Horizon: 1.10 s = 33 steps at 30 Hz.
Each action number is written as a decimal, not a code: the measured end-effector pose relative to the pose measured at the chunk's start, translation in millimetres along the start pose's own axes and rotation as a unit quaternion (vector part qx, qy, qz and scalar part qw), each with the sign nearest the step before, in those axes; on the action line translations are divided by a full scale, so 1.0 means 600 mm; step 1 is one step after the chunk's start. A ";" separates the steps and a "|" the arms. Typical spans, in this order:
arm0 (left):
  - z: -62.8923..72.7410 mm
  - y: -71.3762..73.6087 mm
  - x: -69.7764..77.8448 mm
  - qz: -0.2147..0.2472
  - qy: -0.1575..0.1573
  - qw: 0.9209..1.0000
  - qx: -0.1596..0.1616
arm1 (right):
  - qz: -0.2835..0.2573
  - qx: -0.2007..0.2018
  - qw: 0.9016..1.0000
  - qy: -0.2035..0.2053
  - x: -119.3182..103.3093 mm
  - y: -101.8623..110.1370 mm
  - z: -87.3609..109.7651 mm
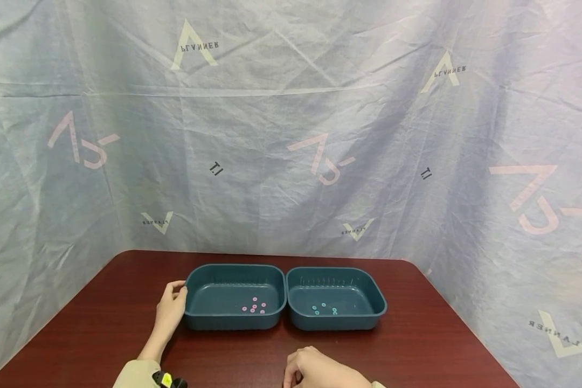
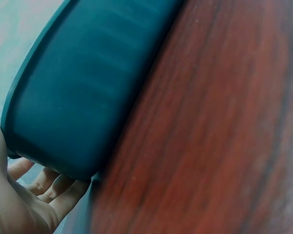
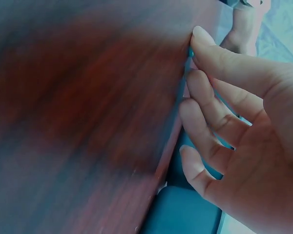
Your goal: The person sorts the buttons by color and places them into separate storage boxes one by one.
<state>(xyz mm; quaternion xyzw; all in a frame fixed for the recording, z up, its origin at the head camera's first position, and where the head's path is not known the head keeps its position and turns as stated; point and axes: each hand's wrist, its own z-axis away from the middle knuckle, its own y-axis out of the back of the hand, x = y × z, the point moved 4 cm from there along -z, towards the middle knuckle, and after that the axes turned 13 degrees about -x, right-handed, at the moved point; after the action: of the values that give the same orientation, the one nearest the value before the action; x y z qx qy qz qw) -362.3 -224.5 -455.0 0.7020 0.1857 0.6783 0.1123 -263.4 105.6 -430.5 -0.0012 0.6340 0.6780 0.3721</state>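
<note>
At the left end of the left blue-green tray (image 1: 233,322), my left hand (image 1: 171,311) grips the wall. The left wrist view shows its fingers (image 2: 63,195) curled against the end of that tray. Several small pink ring-shaped beads (image 1: 254,299) lie in its right half. In the right tray (image 1: 337,322), several small light-blue ring-shaped beads (image 1: 323,305) lie toward the left. My right hand (image 1: 320,369) is over the table, in front of the right tray. Its thumb and forefinger pinch a small teal bead (image 3: 191,52), mostly hidden by the fingertips.
Both trays stand side by side, touching, on a dark red wooden table (image 1: 223,355). A pale printed cloth (image 1: 271,134) hangs behind the table and along both sides.
</note>
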 end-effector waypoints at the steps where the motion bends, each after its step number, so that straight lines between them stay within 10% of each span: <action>1: 0.000 0.000 0.001 0.000 -0.001 1.000 -0.001 | 0.006 0.001 1.000 -0.002 0.000 0.000 0.000; 33: -0.001 0.000 -0.002 0.006 -0.001 1.000 -0.006 | -0.089 -0.013 0.993 -0.083 -0.003 0.000 0.000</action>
<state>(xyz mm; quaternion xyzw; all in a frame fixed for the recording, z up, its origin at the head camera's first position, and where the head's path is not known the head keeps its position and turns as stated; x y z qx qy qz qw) -363.1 -224.8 -456.1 0.7035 0.1770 0.6791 0.1123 -261.9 104.7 -429.3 -0.0065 0.5898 0.6479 0.4821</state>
